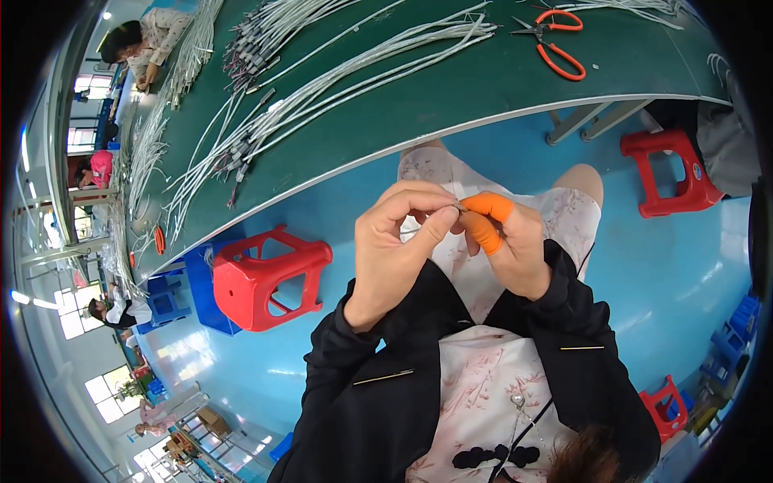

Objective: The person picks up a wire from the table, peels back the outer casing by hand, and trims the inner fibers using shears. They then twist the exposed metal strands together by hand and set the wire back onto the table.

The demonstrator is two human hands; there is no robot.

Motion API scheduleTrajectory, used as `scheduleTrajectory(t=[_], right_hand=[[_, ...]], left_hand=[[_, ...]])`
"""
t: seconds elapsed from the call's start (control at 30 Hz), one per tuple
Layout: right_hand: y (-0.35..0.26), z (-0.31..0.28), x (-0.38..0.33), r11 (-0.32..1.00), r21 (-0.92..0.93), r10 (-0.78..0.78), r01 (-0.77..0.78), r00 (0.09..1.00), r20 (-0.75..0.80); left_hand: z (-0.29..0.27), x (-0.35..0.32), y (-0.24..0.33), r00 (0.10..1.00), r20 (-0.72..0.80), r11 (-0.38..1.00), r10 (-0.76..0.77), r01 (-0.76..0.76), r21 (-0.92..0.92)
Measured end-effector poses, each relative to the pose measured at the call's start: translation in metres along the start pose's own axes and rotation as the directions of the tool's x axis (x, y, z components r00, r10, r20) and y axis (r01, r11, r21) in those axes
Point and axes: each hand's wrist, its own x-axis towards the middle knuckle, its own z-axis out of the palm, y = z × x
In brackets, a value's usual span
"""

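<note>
Both hands [451, 241] pinch a tiny metal connector [461, 207], orange rubber-capped fingers [488, 206].

orange finger cots [489, 219], black sleeves [362, 378], green table [451, 88], white cables [322, 88], red stool [266, 278], blue floor [668, 266].

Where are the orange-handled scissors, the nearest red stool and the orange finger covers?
Scissors [555, 50]: head view, on an orange handle.
Red stool [241, 278]: head view, on its seat.
Orange finger covers [488, 207]: head view, on the upper cover.
</note>
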Motion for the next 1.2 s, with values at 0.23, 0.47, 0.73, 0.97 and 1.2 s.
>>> scheduleTrajectory(t=[0.23, 0.47, 0.73, 0.97, 1.2], right_hand=[[-0.002, 0.005, 0.004, 0.847, 0.466, 0.294, -0.255, 0.956, -0.012], [-0.001, -0.008, 0.001, 0.887, 0.402, 0.261, -0.227, 0.965, -0.031], [-0.012, -0.023, 0.016, 0.983, 0.165, 0.087, -0.077, 0.995, -0.051], [-0.009, -0.033, 0.022, 0.944, 0.329, -0.005, -0.026, 0.996, 0.092], [-0.006, -0.033, 0.024, 0.970, 0.243, -0.028, 0.019, 0.999, 0.036]], left_hand=[[0.027, -0.001, -0.008, 0.987, -0.156, 0.985, -0.030, 0.003, -0.175], [0.040, 0.003, -0.015, 0.977, -0.203, 0.968, 0.066, -0.112, -0.225], [0.031, 0.005, -0.013, 0.979, 0.112, 0.822, -0.170, 0.203, -0.531], [0.023, 0.011, -0.018, 0.836, 0.532, 0.224, -0.134, 0.549, -0.806], [0.026, 0.012, -0.018, 0.832, 0.543, 0.131, -0.115, 0.555, -0.822]])
